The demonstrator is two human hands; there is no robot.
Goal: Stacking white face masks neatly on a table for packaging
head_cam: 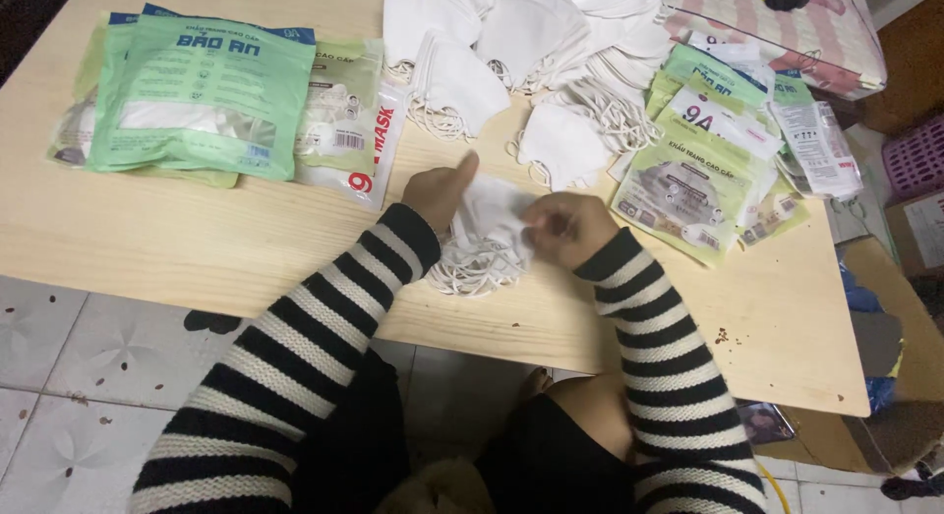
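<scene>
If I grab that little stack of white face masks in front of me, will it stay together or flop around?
Probably floppy: the white masks between the left hand and right hand look like thin, creased fabric. They are likely light for their size. The loose ear loops spilling out below may snag or drag, so the stack could slide apart.

A low, pale wooden table (177,248) stands on a tiled floor (59,376). A stack of flat green plastic packets (202,91) lies on its left part. A heap of white cloth face masks (531,42) lies at the back. More green packets (688,175) lie on the right. A small bundle of white masks (487,239) lies near the front edge, between both hands.
</scene>
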